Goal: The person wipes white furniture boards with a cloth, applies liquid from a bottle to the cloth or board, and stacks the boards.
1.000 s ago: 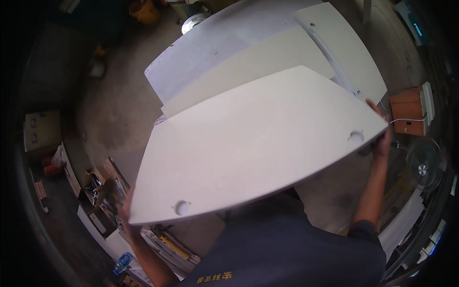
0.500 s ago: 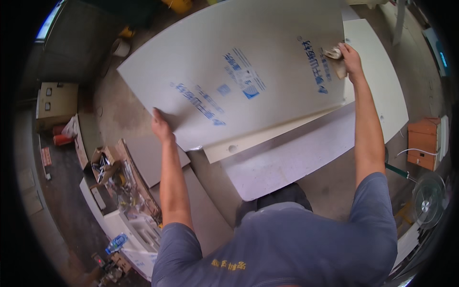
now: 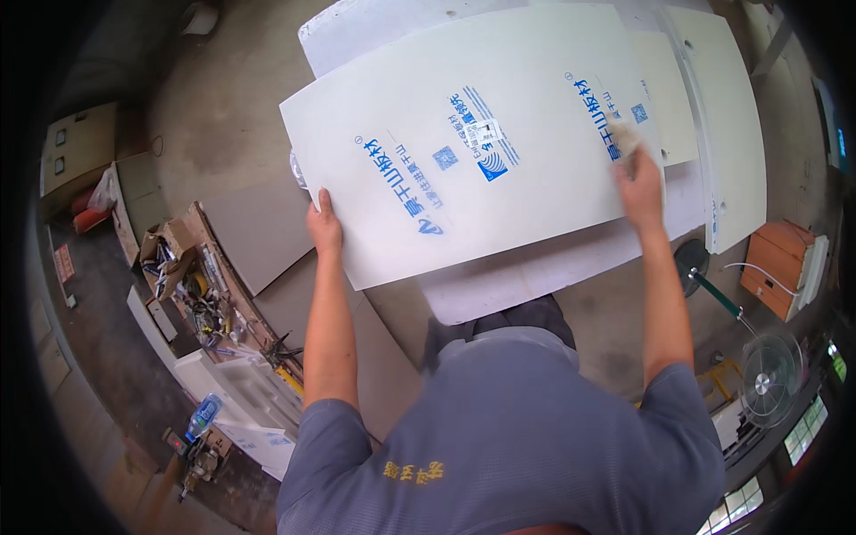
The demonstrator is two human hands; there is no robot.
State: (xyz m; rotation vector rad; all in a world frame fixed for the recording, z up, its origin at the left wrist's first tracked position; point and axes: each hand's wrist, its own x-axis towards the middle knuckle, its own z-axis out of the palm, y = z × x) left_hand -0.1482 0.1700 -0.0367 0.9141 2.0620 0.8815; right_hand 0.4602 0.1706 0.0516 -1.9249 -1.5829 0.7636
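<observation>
Thumb [image 3: 325,203] along its edge, the left hand [image 3: 326,234] grasps the white board panel [image 3: 526,205] at its left side, toward the near corner; the other fingers are hidden. The right hand [image 3: 640,187] is over the panel's right end, closed around a pale crumpled wad [image 3: 624,138], perhaps a rag or glove; motion blur hides which, and whether it presses on the face.

The panel's left end juts past the pale worktable [image 3: 535,283], so it could tip or slide leftward if the left hand loosened or the right pushed unevenly. Grit caught beneath the wad might scuff the surface, and a sideways knock could chip the corners.

The face looks flat and smooth, with blue lettering, square codes and a small white label [image 3: 486,133] near the middle; its near and far edges seem bowed by the lens.

Farther right lies a long cream panel [image 3: 733,134] with round holes, then an orange-brown box [image 3: 777,267] and, nearer, a fan [image 3: 769,379]. Left and near, a plastic bottle [image 3: 204,416] stands beyond the tool clutter [image 3: 207,308].
</observation>
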